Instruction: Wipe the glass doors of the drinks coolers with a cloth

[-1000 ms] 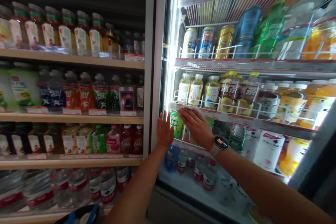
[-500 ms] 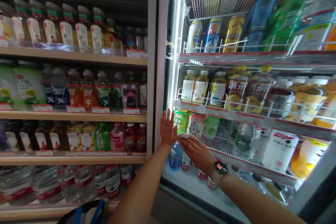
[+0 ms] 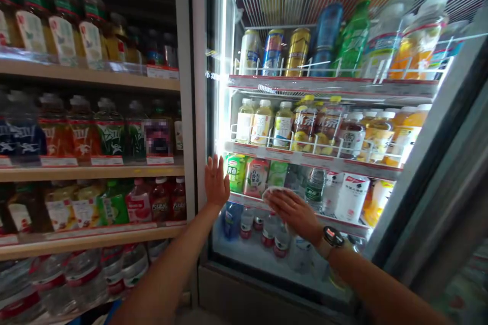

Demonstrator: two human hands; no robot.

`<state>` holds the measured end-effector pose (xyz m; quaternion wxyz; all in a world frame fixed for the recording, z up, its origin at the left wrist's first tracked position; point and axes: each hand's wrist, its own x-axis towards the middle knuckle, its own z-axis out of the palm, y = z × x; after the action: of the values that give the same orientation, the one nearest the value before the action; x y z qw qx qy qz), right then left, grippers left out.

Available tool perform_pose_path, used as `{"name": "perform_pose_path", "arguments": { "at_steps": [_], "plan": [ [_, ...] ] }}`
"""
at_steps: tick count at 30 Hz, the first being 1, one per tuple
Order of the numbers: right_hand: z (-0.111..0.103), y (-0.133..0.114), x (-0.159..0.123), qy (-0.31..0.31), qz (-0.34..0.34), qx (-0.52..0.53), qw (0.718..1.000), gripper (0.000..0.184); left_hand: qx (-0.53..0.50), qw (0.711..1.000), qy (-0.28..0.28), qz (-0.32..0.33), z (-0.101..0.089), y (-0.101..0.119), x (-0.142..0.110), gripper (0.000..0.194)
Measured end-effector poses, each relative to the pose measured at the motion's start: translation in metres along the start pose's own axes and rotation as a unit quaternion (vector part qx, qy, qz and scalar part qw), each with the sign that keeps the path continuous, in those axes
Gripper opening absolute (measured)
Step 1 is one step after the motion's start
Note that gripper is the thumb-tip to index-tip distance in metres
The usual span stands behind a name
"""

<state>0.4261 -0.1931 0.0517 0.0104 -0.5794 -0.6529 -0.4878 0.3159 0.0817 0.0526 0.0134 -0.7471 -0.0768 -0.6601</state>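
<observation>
The person's left forearm [image 3: 168, 279] comes up from 7 o'clock and the right forearm [image 3: 381, 284] from 4 o'clock, and both go to the glass door [image 3: 251, 269] of a drinks cooler [image 3: 267, 305]. The two hands are apart. The left hand [image 3: 216, 181] stands flat on the glass with the fingers spread open and holds nothing. The right hand [image 3: 293, 212], with a wristwatch [image 3: 331, 237] on its wrist, lies with curved fingers over a white cloth [image 3: 273, 191] and presses this cloth on the outside of the glass, near the middle of the door.

The step in hand looks to be the wiping of this glass at hand height. In my judgement, the next move calls for sliding the cloth along the glass with even pressure, while the left hand holds the door steady.

Behind the glass, at 12 o'clock from the cloth, tea bottles [image 3: 262, 123] stand on a wire-fronted shelf, and higher up are cans [image 3: 273, 53]. At 6 o'clock stand water bottles [image 3: 271, 229]. At 9 o'clock, past the door frame [image 3: 186, 111], wooden shelves [image 3: 87, 172] carry rows of bottled drinks [image 3: 109, 134].
</observation>
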Motion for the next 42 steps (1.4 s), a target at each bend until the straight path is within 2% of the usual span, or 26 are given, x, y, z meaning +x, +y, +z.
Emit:
{"name": "perform_pose_path", "arguments": {
  "at_steps": [2, 4, 8, 11, 14, 17, 22, 25, 27, 30, 32, 33, 35, 39, 42],
  "plan": [
    [-0.016, 0.016, 0.004, 0.016, 0.049, -0.019, 0.998, 0.057, -0.006, 0.999, -0.004, -0.031, -0.003, 0.018, -0.002, 0.061],
    [-0.021, 0.021, 0.000, 0.043, 0.091, -0.033, 0.994, 0.056, -0.017, 0.999, -0.020, -0.024, -0.004, 0.043, -0.007, 0.063],
    [-0.006, -0.001, -0.020, 0.085, 0.124, -0.029, 0.988, 0.050, -0.041, 0.992, -0.077, 0.090, 0.005, 0.094, -0.027, 0.063],
    [0.013, -0.023, -0.038, 0.094, 0.143, -0.019, 0.985, 0.051, -0.043, 0.986, -0.095, 0.126, 0.022, 0.116, -0.045, 0.062],
    [0.026, -0.039, -0.051, 0.105, 0.181, -0.018, 0.978, 0.053, -0.024, 0.990, -0.073, 0.116, 0.040, 0.122, -0.060, 0.060],
    [0.032, -0.047, -0.059, 0.120, 0.208, -0.016, 0.971, 0.054, 0.003, 0.992, -0.066, 0.110, 0.050, 0.120, -0.067, 0.061],
    [0.033, -0.056, -0.063, 0.130, 0.232, -0.006, 0.964, 0.058, 0.005, 0.992, -0.061, 0.107, 0.051, 0.117, -0.069, 0.059],
    [0.026, -0.051, -0.064, 0.142, 0.266, -0.009, 0.953, 0.063, -0.014, 0.993, -0.059, 0.098, 0.051, 0.117, -0.070, 0.061],
    [0.017, -0.040, -0.065, 0.164, 0.315, -0.019, 0.934, 0.064, -0.024, 0.993, -0.062, 0.094, 0.051, 0.117, -0.071, 0.061],
    [0.002, -0.020, -0.068, 0.217, 0.407, -0.043, 0.886, 0.064, -0.023, 0.993, -0.068, 0.091, 0.052, 0.117, -0.073, 0.063],
    [-0.004, -0.014, -0.068, 0.233, 0.441, -0.048, 0.865, 0.063, -0.020, 0.993, -0.072, 0.087, 0.052, 0.117, -0.074, 0.063],
    [-0.003, -0.016, -0.066, 0.229, 0.443, -0.045, 0.866, 0.063, -0.020, 0.993, -0.074, 0.086, 0.053, 0.117, -0.074, 0.062],
    [0.005, -0.027, -0.063, 0.201, 0.413, -0.025, 0.888, 0.063, -0.019, 0.993, -0.072, 0.090, 0.053, 0.117, -0.074, 0.061],
    [0.034, -0.062, -0.066, 0.116, 0.245, 0.035, 0.962, 0.064, 0.001, 0.993, -0.058, 0.104, 0.054, 0.117, -0.073, 0.061],
    [0.046, -0.074, -0.073, 0.103, 0.160, 0.049, 0.981, 0.057, 0.009, 0.992, -0.056, 0.113, 0.052, 0.118, -0.071, 0.061]
  ]
}}
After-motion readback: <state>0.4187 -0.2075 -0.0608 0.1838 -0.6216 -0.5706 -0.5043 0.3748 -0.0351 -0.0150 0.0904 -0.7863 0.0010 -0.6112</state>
